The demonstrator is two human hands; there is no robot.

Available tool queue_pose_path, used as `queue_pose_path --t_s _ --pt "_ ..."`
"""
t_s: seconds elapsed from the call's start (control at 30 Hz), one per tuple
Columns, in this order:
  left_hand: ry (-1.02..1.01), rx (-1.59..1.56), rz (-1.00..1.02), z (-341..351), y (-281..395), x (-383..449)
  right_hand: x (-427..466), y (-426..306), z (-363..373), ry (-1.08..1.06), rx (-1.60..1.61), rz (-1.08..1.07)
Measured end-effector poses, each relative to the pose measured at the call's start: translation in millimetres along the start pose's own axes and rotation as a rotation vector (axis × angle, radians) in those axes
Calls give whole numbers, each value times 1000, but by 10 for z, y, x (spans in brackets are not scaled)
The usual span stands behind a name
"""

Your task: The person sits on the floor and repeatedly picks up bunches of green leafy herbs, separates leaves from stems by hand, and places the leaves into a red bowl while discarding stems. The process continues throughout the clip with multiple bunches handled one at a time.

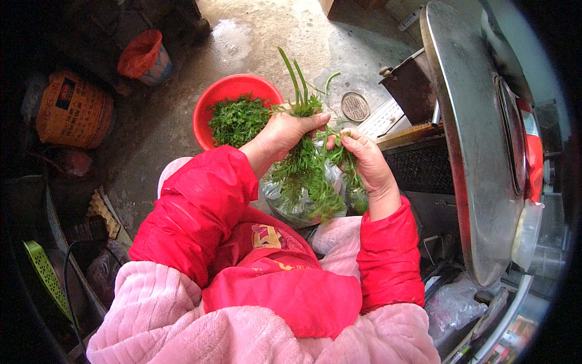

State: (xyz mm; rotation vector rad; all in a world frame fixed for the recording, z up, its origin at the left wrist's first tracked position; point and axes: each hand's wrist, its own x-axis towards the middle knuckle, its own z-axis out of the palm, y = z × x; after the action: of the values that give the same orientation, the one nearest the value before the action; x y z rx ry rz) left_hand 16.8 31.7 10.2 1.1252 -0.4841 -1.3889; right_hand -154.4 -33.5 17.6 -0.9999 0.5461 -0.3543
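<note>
My left hand (284,136) is closed around a bunch of feathery leafy greens (298,170), with a few bare stems poking up past the thumb. To its right, my right hand (366,157) pinches a smaller sprig of the greens (343,157) between thumb and fingers. Leaves hang down over a clear plastic bag (284,202) between my knees; what the bag contains is mostly hidden. Beyond my left forearm, a red plastic basin (200,123) on the floor holds a heap of picked green leaves (238,120).
A round metal tabletop (473,150) rises close on my right, above a dark stove-like unit (420,175). A round floor drain (355,107) lies ahead. At the left stand a bin with a red liner (148,59) and an orange printed sack (75,111). A green plastic basket (47,277) is nearer.
</note>
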Motion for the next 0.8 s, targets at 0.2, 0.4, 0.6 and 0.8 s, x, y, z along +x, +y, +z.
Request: queue_pose_path --t_s 0.2,0.4,0.6,0.8 --pt "-19 69 44 -57 -46 55 -9 -38 -9 -143 191 76" --pt "-15 -19 52 -37 40 14 -67 17 95 -106 273 75" --pt "-30 -38 34 -35 37 24 -121 -9 153 -55 251 108" --pt "-29 16 68 -30 34 20 -85 80 82 -25 191 82"
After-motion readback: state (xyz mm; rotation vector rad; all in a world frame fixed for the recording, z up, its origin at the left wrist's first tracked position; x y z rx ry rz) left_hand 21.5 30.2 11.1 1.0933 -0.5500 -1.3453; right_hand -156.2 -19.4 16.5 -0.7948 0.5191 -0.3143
